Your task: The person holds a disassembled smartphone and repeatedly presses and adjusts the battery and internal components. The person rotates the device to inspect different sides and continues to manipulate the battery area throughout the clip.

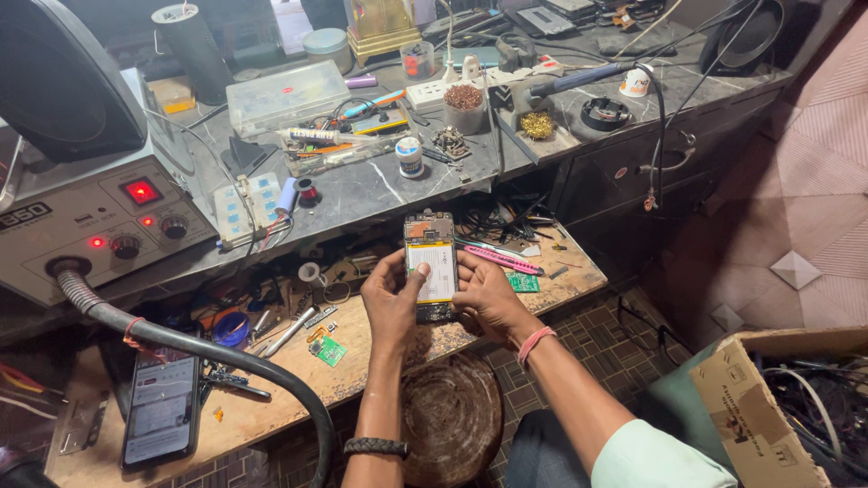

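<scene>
An opened mobile phone (430,253) with its back cover off shows a white battery and an orange strip near its top. Both hands hold it upright over the wooden work board (380,357). My left hand (391,303) grips its left edge, thumb resting on the battery. My right hand (486,298) grips the right edge; a pink band circles that wrist and a dark braided band the left. A pink-handled tool (503,260) lies just right of the phone, next to a small green circuit board (522,283).
A grey hot-air station (90,226) with red lights sits at left, its black hose (217,357) curving across the board. A second phone (161,408) lies lower left. Tools, containers and cables crowd the stone shelf (380,185). A cardboard box (768,398) of wires stands lower right.
</scene>
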